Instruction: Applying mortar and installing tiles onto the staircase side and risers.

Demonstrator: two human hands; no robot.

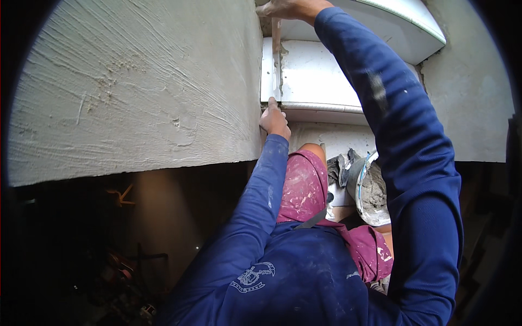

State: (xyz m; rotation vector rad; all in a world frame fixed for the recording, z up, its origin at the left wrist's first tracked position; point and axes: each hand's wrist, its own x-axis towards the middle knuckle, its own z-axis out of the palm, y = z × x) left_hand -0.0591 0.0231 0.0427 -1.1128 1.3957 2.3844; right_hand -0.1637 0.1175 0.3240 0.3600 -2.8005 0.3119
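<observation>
My left hand (pixel 274 122) grips the lower end of a narrow white strip (pixel 267 70) beside the plaster wall, its index finger on the strip and its other fingers curled. My right hand (pixel 291 10) is at the far end, partly cut off at the top edge, fingers bent against a spot by the wall; what they hold is too small to make out. A thin brownish strip (pixel 276 32) runs down from under it. White tiled steps (pixel 321 76) with rough mortar along the joint lie to the right of the strip.
Plaster walls (pixel 125 81) flank the steps. A bucket of grey mortar (pixel 374 193) stands by my knees beside dark rags (pixel 342 165). At lower left, past the wall's edge, is a dark lower area with dim objects (pixel 119 263).
</observation>
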